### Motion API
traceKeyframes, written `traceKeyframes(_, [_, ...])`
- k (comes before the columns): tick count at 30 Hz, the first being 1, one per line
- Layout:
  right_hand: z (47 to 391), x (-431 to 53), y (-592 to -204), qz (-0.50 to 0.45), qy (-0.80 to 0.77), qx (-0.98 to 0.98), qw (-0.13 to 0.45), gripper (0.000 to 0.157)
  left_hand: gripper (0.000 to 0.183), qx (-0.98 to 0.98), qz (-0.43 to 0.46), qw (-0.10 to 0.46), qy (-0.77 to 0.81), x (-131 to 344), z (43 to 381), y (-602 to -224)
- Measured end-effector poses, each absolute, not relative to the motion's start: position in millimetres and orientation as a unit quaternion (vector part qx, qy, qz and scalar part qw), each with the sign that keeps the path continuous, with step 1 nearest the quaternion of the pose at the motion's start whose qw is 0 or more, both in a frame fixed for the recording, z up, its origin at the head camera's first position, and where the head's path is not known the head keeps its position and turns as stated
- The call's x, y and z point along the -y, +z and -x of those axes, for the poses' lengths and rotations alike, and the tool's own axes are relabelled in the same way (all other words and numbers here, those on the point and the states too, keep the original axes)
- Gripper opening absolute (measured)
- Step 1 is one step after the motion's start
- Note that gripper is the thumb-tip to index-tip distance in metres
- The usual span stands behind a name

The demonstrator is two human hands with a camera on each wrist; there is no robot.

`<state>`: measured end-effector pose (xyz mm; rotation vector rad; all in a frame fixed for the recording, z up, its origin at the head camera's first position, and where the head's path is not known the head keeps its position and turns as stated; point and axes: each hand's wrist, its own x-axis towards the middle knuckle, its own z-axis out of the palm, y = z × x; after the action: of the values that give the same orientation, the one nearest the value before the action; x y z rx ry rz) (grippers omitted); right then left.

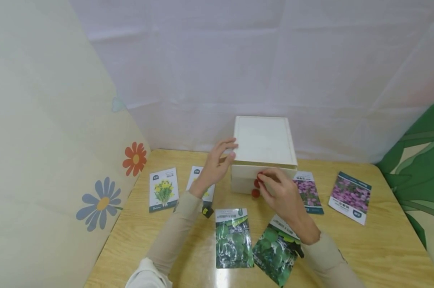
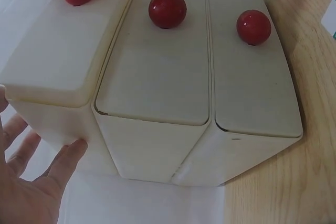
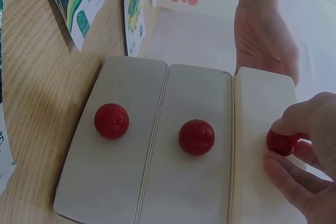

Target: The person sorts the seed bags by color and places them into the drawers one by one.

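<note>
Head view: white drawer box (image 1: 264,140) stands at the tabletop's (image 1: 382,240) far edge, mid-span; right hand (image 1: 281,194) pinches the top red knob (image 3: 282,142), left hand (image 1: 217,162) rests on the box's left side, fingers loosely extended. Wrist views: top drawer (image 2: 58,56) sits slightly proud of the two below.

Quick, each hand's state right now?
Left hand: open, at the side of the white box.
Right hand: closed, pinching the red knob of the top drawer.
</note>
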<state>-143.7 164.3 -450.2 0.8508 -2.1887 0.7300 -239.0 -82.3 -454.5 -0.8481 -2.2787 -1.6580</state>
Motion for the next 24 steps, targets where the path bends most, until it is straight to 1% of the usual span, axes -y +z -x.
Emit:
traceKeyframes(7, [139.3,-164.3,-449.3,-0.324,0.281,0.841,0.331,0.032,0.034,0.780,0.287,0.103,-0.547,82.4,240.1,-455.5])
traceKeyframes(16, [133.6,-163.8,-451.2,-0.324,0.277,0.840,0.335,0.037,0.034,0.783,0.282,0.106,-0.543,82.1,239.3,-454.8])
traceKeyframes(24, [126.9,-163.5,-449.8,-0.321,0.280,0.846,0.321,0.036,0.032,0.785,0.282,0.108,-0.542,81.2,238.4,-453.8])
